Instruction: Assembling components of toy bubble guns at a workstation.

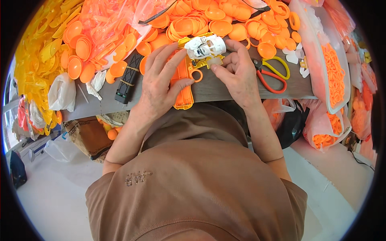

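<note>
Near the counter's (225, 89) front edge, left hand (161, 80) lies spread on the orange casing (181, 86); right hand (237, 72) pinches a clear piece (215, 62) below the white motor (205, 46). Best seat it squarely.

- The flat plastic moulding (183, 86) lies at the near edge of the desk (217, 90), overhanging it slightly, under the left hand (161, 80).
- The small motor unit (205, 46) sits just behind it, between both hands; the right hand (237, 72) is to its right.
- The scissors (273, 72) lie right of the right hand.
- The ribbed block (128, 78) lies left of the left hand.
- Heaped cups (209, 20) fill the desk's far side.
- The tray of rings (333, 68) stands at the right edge.
</note>
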Tool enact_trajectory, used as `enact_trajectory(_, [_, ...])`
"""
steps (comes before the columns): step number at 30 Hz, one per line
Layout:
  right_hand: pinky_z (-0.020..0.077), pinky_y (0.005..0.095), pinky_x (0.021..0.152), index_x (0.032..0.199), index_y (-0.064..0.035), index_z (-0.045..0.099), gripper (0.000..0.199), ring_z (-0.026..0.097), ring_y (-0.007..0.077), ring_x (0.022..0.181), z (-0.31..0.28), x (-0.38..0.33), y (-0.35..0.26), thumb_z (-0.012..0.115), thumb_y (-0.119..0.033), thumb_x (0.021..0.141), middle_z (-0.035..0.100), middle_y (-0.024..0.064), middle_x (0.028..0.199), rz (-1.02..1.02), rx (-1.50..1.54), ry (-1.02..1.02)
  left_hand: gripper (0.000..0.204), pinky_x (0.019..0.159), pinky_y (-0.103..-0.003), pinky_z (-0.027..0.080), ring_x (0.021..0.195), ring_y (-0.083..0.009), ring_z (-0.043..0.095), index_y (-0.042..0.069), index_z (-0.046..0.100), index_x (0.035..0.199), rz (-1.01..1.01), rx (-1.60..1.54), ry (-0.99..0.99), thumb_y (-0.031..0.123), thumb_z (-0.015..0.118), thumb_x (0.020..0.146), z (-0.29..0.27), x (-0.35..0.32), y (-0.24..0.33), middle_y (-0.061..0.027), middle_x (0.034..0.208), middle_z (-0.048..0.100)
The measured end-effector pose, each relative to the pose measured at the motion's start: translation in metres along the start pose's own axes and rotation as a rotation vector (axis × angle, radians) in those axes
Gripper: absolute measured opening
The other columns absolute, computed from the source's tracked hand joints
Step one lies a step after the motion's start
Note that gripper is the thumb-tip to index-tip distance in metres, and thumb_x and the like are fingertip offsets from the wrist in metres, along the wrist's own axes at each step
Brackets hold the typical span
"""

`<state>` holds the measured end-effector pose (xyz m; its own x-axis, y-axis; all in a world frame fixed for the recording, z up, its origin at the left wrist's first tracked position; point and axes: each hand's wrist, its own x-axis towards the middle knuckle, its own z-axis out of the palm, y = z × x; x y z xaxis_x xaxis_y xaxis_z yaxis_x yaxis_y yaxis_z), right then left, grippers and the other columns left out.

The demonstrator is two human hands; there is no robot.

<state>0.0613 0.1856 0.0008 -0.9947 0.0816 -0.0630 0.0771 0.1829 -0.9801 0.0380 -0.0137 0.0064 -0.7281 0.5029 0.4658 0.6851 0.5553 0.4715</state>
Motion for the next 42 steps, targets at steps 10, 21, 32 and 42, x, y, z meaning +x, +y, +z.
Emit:
enact_trajectory(10, [0.0451, 0.0252, 0.056, 0.125, -0.0007, 0.037, 0.055, 0.055, 0.0113, 0.064, 0.004, 0.002, 0.001, 0.065, -0.007, 0.078, 0.055, 0.0067, 0.079, -0.127, -0.09, 0.068, 0.054, 0.097, -0.043, 0.035, 0.116, -0.0353, 0.045, -0.001, 0.053, 0.119, 0.013, 0.003, 0.022, 0.017, 0.072, 0.07, 0.006, 0.001, -0.005, -0.0177, 0.125, 0.05])
enact_trajectory(21, [0.0449, 0.0219, 0.056, 0.127, 0.0017, 0.035, 0.053, 0.053, 0.0079, 0.064, -0.017, -0.024, 0.0, 0.063, -0.004, 0.082, 0.055, 0.0084, 0.092, -0.241, -0.244, 0.18, 0.055, 0.104, -0.048, 0.027, 0.127, -0.0387, 0.034, -0.001, 0.05, 0.123, -0.041, 0.071, 0.026, 0.02, 0.068, 0.076, -0.017, -0.022, 0.003, -0.0213, 0.135, 0.04])
enact_trajectory(32, [0.0438, 0.0213, 0.054, 0.111, 0.0009, 0.052, 0.035, 0.055, 0.0096, 0.062, -0.011, -0.04, -0.004, 0.063, 0.005, 0.078, 0.059, 0.0076, 0.086, -0.36, -0.28, 0.089, 0.042, 0.09, -0.039, 0.041, 0.107, -0.0311, 0.051, 0.0, 0.059, 0.11, -0.276, 0.138, 0.246, 0.012, 0.072, 0.072, -0.074, -0.044, -0.015, -0.0159, 0.116, 0.054])
enact_trajectory(42, [0.0465, 0.0331, 0.068, 0.111, -0.0042, 0.054, 0.053, 0.053, 0.0253, 0.081, 0.02, -0.047, -0.007, 0.077, -0.019, 0.065, 0.045, 0.0139, 0.116, -0.608, -0.647, -0.191, 0.047, 0.083, -0.037, 0.042, 0.096, -0.031, 0.052, 0.0, 0.048, 0.118, -0.478, 0.231, -0.027, 0.008, 0.067, 0.076, -0.069, -0.063, -0.032, -0.0144, 0.103, 0.055])
